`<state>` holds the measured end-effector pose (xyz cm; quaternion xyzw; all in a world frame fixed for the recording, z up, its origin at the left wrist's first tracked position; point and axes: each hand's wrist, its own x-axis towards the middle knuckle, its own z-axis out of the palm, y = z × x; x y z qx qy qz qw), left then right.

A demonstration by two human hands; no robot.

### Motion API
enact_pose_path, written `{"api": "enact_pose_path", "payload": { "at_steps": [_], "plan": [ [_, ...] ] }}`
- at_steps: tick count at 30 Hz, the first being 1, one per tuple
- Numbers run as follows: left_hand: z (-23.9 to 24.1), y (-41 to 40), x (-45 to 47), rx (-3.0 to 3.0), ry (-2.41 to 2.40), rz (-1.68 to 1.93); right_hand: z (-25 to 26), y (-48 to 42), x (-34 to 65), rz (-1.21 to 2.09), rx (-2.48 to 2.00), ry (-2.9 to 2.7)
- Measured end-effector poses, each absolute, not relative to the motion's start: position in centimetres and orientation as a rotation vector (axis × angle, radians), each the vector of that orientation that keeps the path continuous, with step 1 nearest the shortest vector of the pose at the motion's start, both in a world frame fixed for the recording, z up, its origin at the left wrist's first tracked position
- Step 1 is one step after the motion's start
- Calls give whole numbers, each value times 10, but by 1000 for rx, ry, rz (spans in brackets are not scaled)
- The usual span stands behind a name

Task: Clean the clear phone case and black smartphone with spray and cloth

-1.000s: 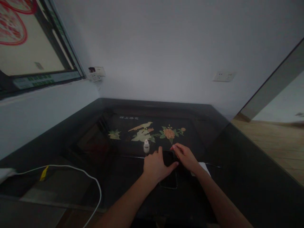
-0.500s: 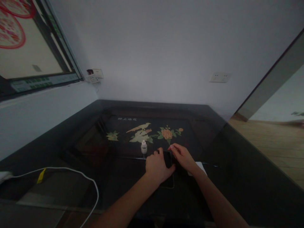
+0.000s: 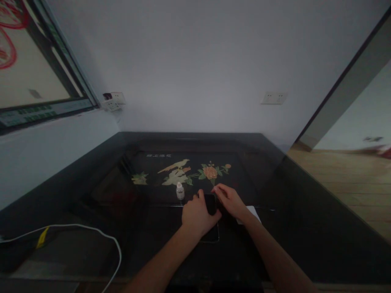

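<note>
A black smartphone (image 3: 210,234) lies on the dark table, its screen up. My left hand (image 3: 198,213) lies across it, closed around its two long edges with the thumb at the right side. Beside the phone's top right corner is my right hand (image 3: 229,200), its thumb and forefinger pinched together. Whatever sits between those fingertips is too small to make out. Under my right wrist lies a white piece of paper or cloth (image 3: 253,212), partly covered by the arm. A small clear bottle with a white cap (image 3: 180,191) stands upright, left of and beyond the phone.
The glossy black table (image 3: 293,228) bears an inlaid bird-and-flower picture (image 3: 210,171) and reaches the wall. A white cable (image 3: 82,226) with a yellow tag (image 3: 42,237) curves across the left. Wall sockets (image 3: 273,98) sit at the back; a window is at left.
The camera view has turned slightly, moving the table and bottle a little to the left in the picture. Both hands keep nearly the same pose at the phone.
</note>
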<state>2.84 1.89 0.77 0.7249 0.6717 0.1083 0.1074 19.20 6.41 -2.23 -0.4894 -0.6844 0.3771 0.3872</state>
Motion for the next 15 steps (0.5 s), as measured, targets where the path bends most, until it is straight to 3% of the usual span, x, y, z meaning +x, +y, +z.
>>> {"api": "enact_pose_path", "payload": {
  "at_steps": [15],
  "plan": [
    [18,17,11,2078,1925,449,-20,54,185,1651,-1140,-1405]
  ]
}}
